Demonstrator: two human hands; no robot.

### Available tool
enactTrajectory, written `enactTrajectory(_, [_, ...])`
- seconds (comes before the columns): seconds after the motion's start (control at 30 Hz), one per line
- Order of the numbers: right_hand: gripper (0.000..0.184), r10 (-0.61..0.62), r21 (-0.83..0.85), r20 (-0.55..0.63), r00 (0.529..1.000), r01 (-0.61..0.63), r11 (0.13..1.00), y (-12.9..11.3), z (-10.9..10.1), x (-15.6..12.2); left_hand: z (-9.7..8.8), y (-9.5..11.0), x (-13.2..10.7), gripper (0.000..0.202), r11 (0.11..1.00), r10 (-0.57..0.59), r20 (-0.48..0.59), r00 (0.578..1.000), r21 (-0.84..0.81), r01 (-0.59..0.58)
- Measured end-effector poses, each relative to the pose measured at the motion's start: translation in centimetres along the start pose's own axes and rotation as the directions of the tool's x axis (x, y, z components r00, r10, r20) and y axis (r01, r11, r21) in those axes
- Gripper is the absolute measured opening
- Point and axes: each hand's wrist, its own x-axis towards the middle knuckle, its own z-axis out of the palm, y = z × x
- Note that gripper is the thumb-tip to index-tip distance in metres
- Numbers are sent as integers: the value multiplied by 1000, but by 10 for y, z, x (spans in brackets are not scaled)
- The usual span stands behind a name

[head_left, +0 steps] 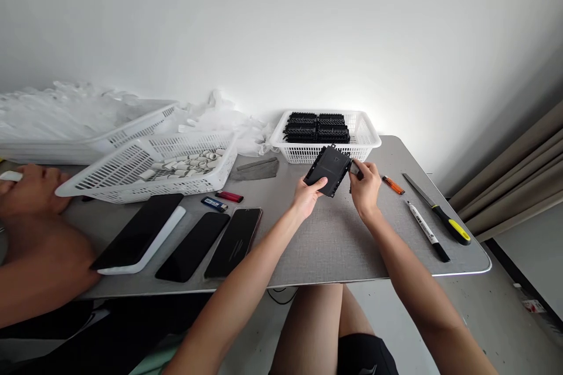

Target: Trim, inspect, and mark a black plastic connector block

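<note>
My left hand grips the lower left corner of a flat black plastic tray part and holds it tilted above the grey table. At the part's right edge my right hand pinches a small dark piece against it. Both hands are closed. Just behind them stands a white basket stacked with more black parts.
A second white basket at the left holds several small white tubes. Three dark phones and two lighters lie at the front left. An orange lighter, a marker and a yellow-handled knife lie to the right. Another person's arm rests at the far left.
</note>
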Motion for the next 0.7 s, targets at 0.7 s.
enactTrajectory(0.7, [18, -154, -120, 537, 829, 256, 959, -22, 14, -25, -6, -1, 10, 48, 981, 132, -238, 962, -105, -161])
